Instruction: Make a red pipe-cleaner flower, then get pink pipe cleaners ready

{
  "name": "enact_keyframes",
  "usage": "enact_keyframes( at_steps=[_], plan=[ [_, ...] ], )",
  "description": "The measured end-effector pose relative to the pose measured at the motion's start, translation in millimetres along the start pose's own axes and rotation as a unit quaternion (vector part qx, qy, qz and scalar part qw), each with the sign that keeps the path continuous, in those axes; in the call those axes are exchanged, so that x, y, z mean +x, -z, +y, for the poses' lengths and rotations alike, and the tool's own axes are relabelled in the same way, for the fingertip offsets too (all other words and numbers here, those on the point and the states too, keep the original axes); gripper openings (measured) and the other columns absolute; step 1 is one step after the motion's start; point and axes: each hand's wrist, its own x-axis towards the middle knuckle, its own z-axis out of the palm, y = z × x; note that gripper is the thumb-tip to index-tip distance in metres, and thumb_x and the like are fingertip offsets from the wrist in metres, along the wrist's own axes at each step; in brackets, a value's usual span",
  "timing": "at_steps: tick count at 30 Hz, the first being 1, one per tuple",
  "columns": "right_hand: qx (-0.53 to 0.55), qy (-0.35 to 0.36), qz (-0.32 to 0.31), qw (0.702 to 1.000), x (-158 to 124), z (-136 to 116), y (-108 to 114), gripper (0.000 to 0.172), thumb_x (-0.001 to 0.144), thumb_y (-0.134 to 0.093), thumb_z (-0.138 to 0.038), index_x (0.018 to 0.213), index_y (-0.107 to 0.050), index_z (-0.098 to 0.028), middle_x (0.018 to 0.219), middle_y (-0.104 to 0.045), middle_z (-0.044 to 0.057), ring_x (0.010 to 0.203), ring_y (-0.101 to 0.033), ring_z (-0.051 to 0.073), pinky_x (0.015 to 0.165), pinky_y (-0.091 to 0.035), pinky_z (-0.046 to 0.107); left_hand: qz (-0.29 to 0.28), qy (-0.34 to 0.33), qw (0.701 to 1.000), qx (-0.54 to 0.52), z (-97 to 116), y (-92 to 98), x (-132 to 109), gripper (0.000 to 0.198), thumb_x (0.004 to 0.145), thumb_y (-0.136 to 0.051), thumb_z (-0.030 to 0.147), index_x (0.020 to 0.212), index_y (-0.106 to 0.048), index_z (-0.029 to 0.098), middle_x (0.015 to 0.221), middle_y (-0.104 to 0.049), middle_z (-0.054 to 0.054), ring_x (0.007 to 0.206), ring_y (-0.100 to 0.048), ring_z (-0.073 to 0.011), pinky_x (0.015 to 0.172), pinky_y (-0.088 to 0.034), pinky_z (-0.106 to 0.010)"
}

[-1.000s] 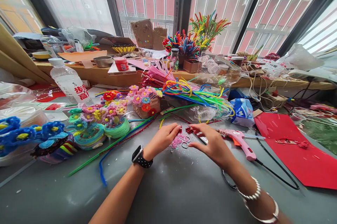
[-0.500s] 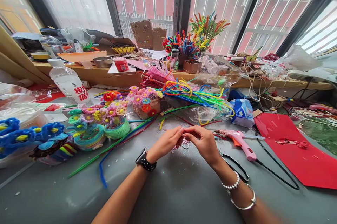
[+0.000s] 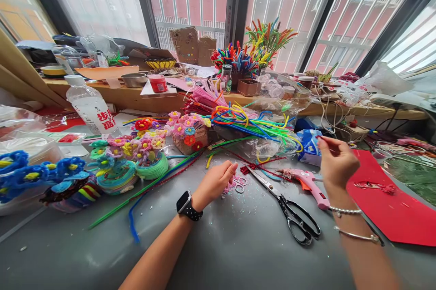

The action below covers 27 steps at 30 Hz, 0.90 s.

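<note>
Covering most of the view, the grey bench [image 3: 221, 249] carries heaps of coloured craft stems, and a red sheet [image 3: 395, 213] lies at its right side. The work in hand looks like cutting and sorting short pieces of red stem. The right hand [image 3: 335, 163] is raised above the sheet's near corner, its grip pinched together on a red bit [image 3: 319, 137] at the fingertips. The bit is too small to tell its long axis or which way it points. The left hand [image 3: 218, 181] rests on the bench with its fingers curled down onto a patch of pink fluff [image 3: 227, 186]; whether its grip has closed on anything I cannot tell. The black scissors [image 3: 289, 210] lie between the hands, handles toward the person and blades pointing up and left. The pink glue gun [image 3: 308, 181] lies just beside them. A red stem [image 3: 262, 166] lies flat beyond the blades, its long axis running left to right. The next move probably calls for a fine pinch, since the bit is tiny and easy to drop.
</note>
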Motion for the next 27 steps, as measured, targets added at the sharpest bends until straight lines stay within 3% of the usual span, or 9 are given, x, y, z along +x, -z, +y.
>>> enact_keyframes(
  at_steps=[2, 6, 10, 13, 20, 23, 27],
  plan=[
    [-0.051, 0.007, 0.044, 0.998, 17, 21, 1, 0.037, 0.077, -0.045, -0.041, 0.092, -0.061, -0.012, 0.083, -0.063, 0.012, 0.067, -0.058, 0.018, 0.065, -0.044, 0.03, -0.002, 0.003, 1.0, 0.021, 0, 0.1, 0, 0.04, 0.082, -0.021, 0.048, 0.065, -0.042, 0.018, 0.056, -0.049, 0.002, 0.051, -0.046, -0.0101, 0.052, -0.035, -0.022],
    [-0.185, 0.015, -0.005, 0.983, 38, 53, -9, 0.034, 0.078, -0.04, -0.032, 0.089, -0.063, -0.009, 0.079, -0.062, 0.014, 0.069, -0.054, 0.02, 0.068, -0.04, 0.033, -0.002, 0.006, 0.999, 0.046, 2, 0.7, 0, 0.039, 0.082, -0.021, 0.048, 0.065, -0.042, 0.019, 0.055, -0.049, 0.003, 0.051, -0.046, -0.0105, 0.051, -0.034, -0.022],
    [-0.208, 0.037, -0.091, 0.973, 41, 70, -23, 0.032, 0.07, -0.047, -0.028, 0.093, -0.062, -0.011, 0.08, -0.061, 0.012, 0.079, -0.052, 0.024, 0.072, -0.039, 0.037, -0.002, 0.01, 0.998, 0.056, 3, 0.4, 0, 0.039, 0.082, -0.022, 0.048, 0.065, -0.041, 0.019, 0.055, -0.049, 0.003, 0.05, -0.046, -0.0106, 0.051, -0.034, -0.022],
    [-0.198, 0.034, -0.077, 0.977, 38, 69, -28, 0.033, 0.069, -0.044, -0.024, 0.094, -0.06, -0.011, 0.083, -0.059, 0.012, 0.081, -0.051, 0.023, 0.075, -0.038, 0.037, 0.002, 0.004, 0.998, 0.062, 3, 0.3, -1, 0.039, 0.081, -0.022, 0.048, 0.065, -0.042, 0.019, 0.055, -0.049, 0.003, 0.05, -0.046, -0.0104, 0.051, -0.034, -0.022],
    [-0.188, -0.019, -0.065, 0.98, 38, 69, -26, 0.028, 0.065, -0.041, -0.016, 0.083, -0.062, -0.011, 0.07, -0.056, 0.01, 0.069, -0.051, 0.021, 0.067, -0.039, 0.033, 0.006, -0.001, 0.998, 0.067, 2, 1.6, -1, 0.039, 0.082, -0.022, 0.047, 0.065, -0.043, 0.019, 0.056, -0.052, 0.002, 0.051, -0.046, -0.0105, 0.051, -0.034, -0.021],
    [-0.18, 0.034, -0.072, 0.981, 35, 65, -29, 0.025, 0.07, -0.042, -0.022, 0.08, -0.063, -0.011, 0.071, -0.056, 0.009, 0.067, -0.049, 0.019, 0.068, -0.039, 0.033, 0.009, -0.002, 0.996, 0.086, 2, 1.5, -1, 0.038, 0.082, -0.023, 0.047, 0.066, -0.044, 0.019, 0.056, -0.052, 0.002, 0.05, -0.046, -0.0105, 0.05, -0.033, -0.022],
    [-0.22, 0.135, -0.148, 0.955, 23, 44, -45, 0.026, 0.072, -0.045, -0.031, 0.073, -0.067, -0.016, 0.079, -0.055, 0.01, 0.077, -0.044, 0.022, 0.07, -0.035, 0.035, 0.007, 0.002, 0.994, 0.106, 1, 1.0, 0, 0.037, 0.082, -0.024, 0.047, 0.066, -0.044, 0.019, 0.057, -0.052, 0.002, 0.051, -0.046, -0.0107, 0.05, -0.031, -0.022]
  ],
)
